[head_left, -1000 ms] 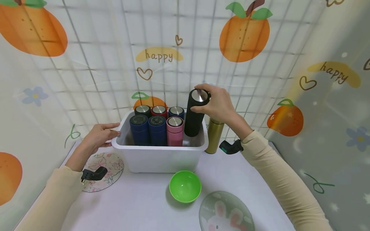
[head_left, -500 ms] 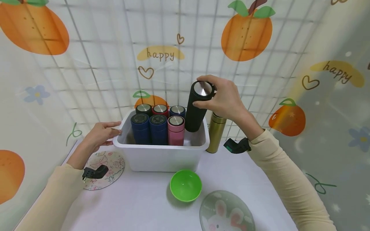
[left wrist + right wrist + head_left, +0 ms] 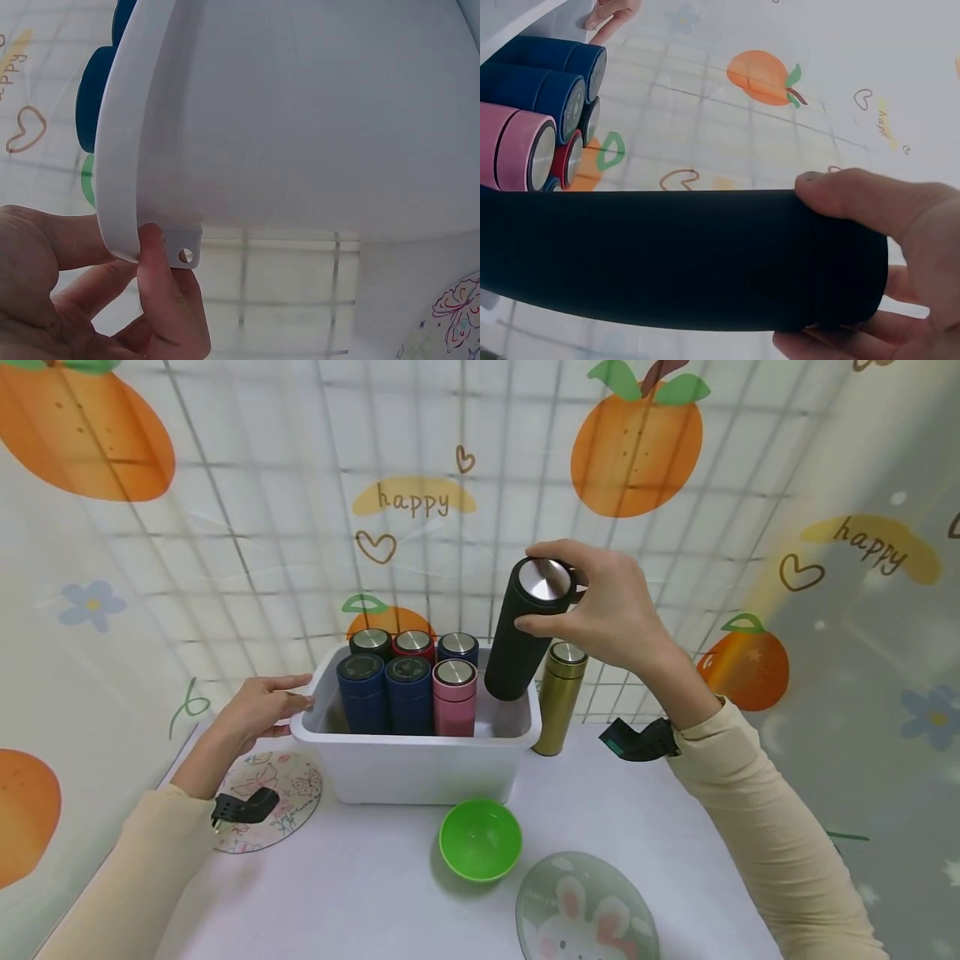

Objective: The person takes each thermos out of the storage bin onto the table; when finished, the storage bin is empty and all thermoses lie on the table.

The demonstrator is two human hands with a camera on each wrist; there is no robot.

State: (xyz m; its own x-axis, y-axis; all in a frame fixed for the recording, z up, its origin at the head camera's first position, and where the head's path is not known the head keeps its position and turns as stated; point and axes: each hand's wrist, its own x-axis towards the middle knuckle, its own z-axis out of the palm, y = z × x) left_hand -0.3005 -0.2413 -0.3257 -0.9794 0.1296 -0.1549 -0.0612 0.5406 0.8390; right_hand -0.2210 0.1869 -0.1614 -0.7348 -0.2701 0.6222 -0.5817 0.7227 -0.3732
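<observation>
Right hand point(image 3: 611, 610): thumb and fingers curled round the lid end of a black bottle point(image 3: 519, 652), parted only as far as its girth. Bottle lies toward 8 o'clock of the hand, head view, 12 being away from the person. Long axis slants: lid toward 1 o'clock, base toward 7, over the 3 o'clock end of a white tub point(image 3: 420, 772). Whether the base clears the rim: cannot tell. Right hand is the nearer; left hand point(image 3: 258, 710) pinches the tub's rim at 9 o'clock.

Appearance: plain cylinder, matte black, brushed-metal disc on top; faint seam below the lid, right wrist view.

Outward: pink bottle point(image 3: 453, 714) upright in the tub, at 8 o'clock of the black one, with blue, red and dark bottles beyond. Gold bottle point(image 3: 558, 710) stands outside, just beside the tub, at 3 o'clock. Green bowl point(image 3: 480, 843) at 5 o'clock of the tub.
</observation>
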